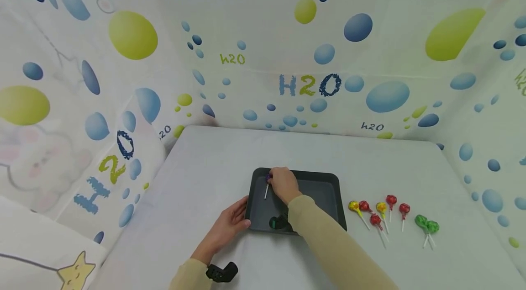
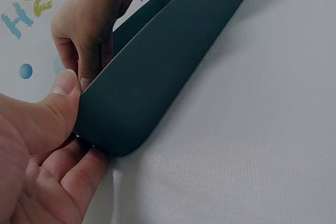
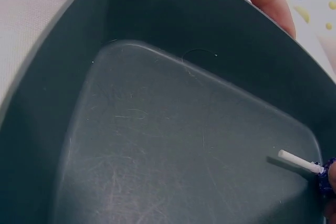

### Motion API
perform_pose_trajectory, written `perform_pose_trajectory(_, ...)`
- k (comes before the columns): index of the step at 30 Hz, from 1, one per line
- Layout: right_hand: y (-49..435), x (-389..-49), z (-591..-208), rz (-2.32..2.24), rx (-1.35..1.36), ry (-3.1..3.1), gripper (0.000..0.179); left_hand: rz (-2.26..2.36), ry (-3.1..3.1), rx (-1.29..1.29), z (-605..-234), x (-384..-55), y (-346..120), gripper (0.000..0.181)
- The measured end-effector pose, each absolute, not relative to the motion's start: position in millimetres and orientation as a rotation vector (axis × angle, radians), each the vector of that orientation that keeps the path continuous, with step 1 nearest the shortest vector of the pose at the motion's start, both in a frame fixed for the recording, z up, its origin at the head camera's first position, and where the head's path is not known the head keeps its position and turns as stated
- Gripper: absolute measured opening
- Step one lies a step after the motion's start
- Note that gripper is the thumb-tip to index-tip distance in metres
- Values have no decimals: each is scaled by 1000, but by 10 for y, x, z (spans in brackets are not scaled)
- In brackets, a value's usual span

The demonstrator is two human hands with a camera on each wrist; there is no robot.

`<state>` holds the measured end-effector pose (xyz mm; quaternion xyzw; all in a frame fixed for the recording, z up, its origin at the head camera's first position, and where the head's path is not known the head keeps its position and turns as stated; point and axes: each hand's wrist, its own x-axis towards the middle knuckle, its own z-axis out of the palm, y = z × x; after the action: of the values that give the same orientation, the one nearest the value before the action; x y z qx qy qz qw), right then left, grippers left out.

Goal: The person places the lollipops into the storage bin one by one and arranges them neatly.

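A dark grey rectangular tray (image 1: 318, 192) lies on the white table. My left hand (image 1: 226, 227) holds its left side; in the left wrist view the thumb is at the rim and the fingers curl below the tray's corner. Inside the tray, at the far left corner, my right hand (image 1: 285, 184) pinches the wrapped head of a dark blue-purple lollipop (image 1: 268, 177). Its white stick (image 3: 295, 160) points toward the near side, low over the tray floor. In the right wrist view the fingers cover part of the wrapper.
Right of the tray lie several red lollipops (image 1: 391, 199), two yellow lollipops (image 1: 354, 206) and two green lollipops (image 1: 432, 227), sticks pointing nearer. A patterned cloth (image 1: 263, 80) hangs behind and beside the table. Each wrist wears a black camera strap.
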<state>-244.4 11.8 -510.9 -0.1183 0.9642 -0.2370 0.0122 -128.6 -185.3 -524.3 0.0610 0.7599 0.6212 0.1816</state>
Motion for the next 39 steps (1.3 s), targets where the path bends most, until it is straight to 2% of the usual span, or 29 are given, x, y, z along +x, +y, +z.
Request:
perform_pose_trajectory(9, 149, -2462, -5034, -758, -394, 2983, 10, 1760, 2147, 184, -5245, -1309, -1835, 72)
perform_pose_trajectory(22, 443, -2438, -4900, -815, -428, 3015, 27, 1772, 2149, 141, -5247, -1330, -1815, 73)
perform_pose_trajectory(31, 856, -2397, -4699, -970, -482, 3034, 32, 1770, 2138, 149, -5221, -1305, -1822, 73)
perform_pose_trajectory(39, 1459, -2395, -4521, -1040, -291, 3058, 36, 1760, 2170, 118, -5245, -1320, -1796, 73)
